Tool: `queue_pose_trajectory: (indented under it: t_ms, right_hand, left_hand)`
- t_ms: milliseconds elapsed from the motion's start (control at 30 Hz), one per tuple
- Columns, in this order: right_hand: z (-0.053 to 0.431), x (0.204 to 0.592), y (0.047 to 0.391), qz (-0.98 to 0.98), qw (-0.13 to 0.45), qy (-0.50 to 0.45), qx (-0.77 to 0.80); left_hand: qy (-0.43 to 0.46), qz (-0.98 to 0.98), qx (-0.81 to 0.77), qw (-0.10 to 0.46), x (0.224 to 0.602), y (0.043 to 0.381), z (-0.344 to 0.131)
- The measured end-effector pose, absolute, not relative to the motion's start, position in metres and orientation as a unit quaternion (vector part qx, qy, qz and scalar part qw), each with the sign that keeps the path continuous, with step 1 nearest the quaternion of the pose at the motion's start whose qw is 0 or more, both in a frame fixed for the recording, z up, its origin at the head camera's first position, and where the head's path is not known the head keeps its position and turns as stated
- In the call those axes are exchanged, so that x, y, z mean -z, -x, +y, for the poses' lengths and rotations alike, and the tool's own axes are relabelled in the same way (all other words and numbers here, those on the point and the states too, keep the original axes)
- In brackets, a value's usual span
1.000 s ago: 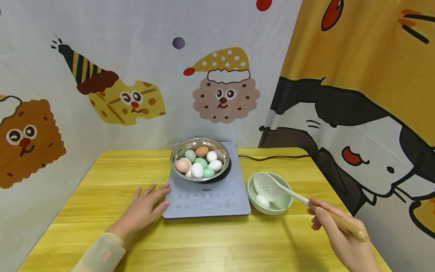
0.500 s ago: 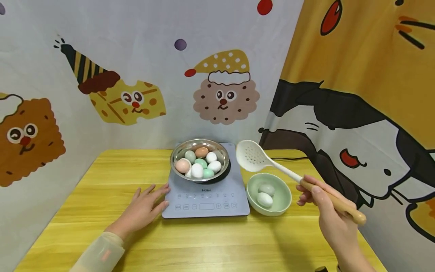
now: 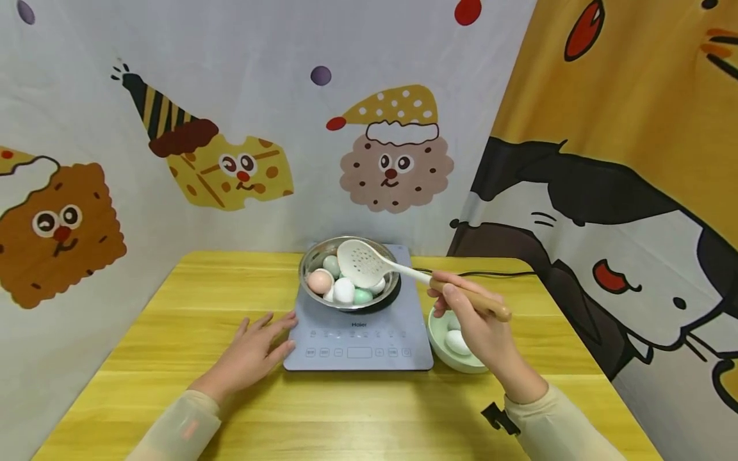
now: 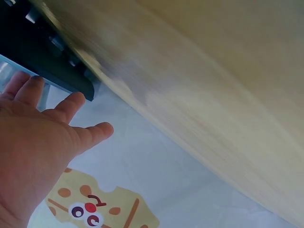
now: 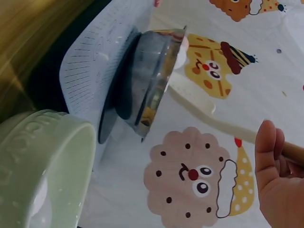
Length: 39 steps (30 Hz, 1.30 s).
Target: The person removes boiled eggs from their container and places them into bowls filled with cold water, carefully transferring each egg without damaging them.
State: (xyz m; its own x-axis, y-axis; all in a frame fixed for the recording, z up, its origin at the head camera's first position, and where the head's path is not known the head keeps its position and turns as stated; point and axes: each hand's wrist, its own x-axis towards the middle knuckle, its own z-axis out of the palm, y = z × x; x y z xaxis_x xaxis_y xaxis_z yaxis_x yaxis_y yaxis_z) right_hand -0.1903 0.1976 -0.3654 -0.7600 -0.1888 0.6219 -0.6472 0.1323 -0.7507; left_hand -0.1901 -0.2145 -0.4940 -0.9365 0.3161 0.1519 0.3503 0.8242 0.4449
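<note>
Right hand (image 3: 478,330) gripping a slotted spoon (image 3: 359,264), its head hanging over eggs (image 3: 344,291) in a metal bowl (image 3: 311,261), bowl sitting on a cooker (image 3: 334,320), left hand (image 3: 250,353) lying relaxed, touching the cooker's edge

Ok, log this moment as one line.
right hand: holds perforated spoon over metal bowl of eggs | left hand: at cooktop edge | green bowl: two eggs visible

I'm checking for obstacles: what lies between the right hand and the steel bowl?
The spoon's white shaft spans from the right hand to the steel bowl, above the cooktop; the head view shows it.
</note>
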Motion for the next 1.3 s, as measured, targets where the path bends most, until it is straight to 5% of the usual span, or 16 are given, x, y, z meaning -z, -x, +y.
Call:
queue_pose_trajectory:
  t_ms: [567,1000,1300]
  right_hand:
    - [0.228,0.372,0.208,-0.729,0.096,-0.332,-0.59]
    - [0.229,0.375,0.247,-0.666,-0.064,-0.072,-0.74]
    - [0.237,0.371,0.248,-0.589,-0.108,0.021,-0.8]
  left_hand:
    - [0.177,-0.954,0.239,0.035,0.492,0.191,-0.214]
    - [0.178,-0.953,0.243,0.032,0.493,0.19,-0.214]
    - [0.177,-0.953,0.244,0.029,0.49,0.189,-0.213]
